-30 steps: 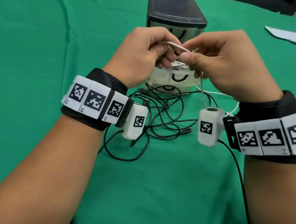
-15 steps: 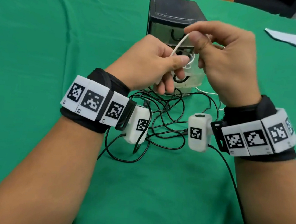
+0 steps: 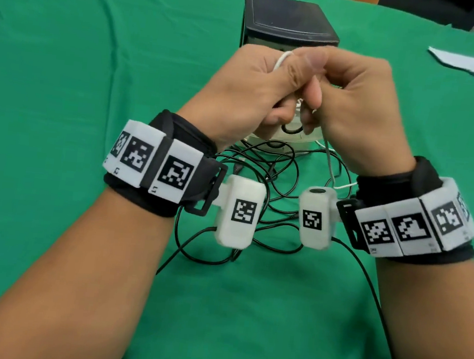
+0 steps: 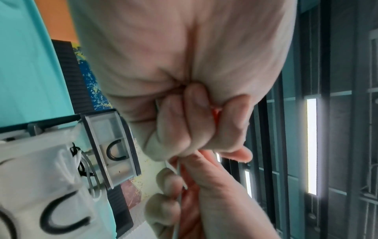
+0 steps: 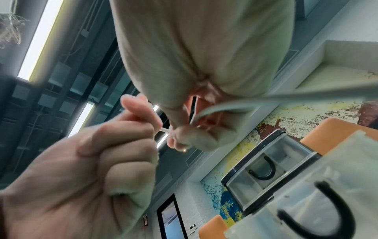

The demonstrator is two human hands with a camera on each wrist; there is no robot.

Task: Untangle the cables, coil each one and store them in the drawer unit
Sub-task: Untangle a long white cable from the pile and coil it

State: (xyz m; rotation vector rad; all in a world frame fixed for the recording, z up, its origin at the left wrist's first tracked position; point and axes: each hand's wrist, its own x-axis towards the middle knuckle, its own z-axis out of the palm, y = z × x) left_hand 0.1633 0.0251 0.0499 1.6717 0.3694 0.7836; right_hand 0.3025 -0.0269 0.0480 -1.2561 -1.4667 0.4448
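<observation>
Cables are the matter in hand: a white cable [image 3: 282, 59] is held up in front of the drawer unit [image 3: 290, 24], while a black cable tangle [image 3: 263, 170] lies loose on the green cloth [image 3: 65, 73] below the wrists. The white cable is gripped by the left hand [image 3: 248, 92], its fingers curled tight about what seems to be gathered loops, a short bend showing above the thumb; the same cable is pinched by the right hand [image 3: 355, 104], and its free length [image 3: 329, 165] trails down from there to the cloth. An open drawer [image 4: 30, 169] with cable already in it is seen in the left wrist view.

The step is judged to be the coiling of the white cable; it would be done well if each turn were laid alongside the other loops at an even size; slack should be fed through the right fingers rather than dragged, so that the black tangle is not caught up; the coil should be kept firmly held until it is lowered into the drawer, lest it spring apart.
</observation>
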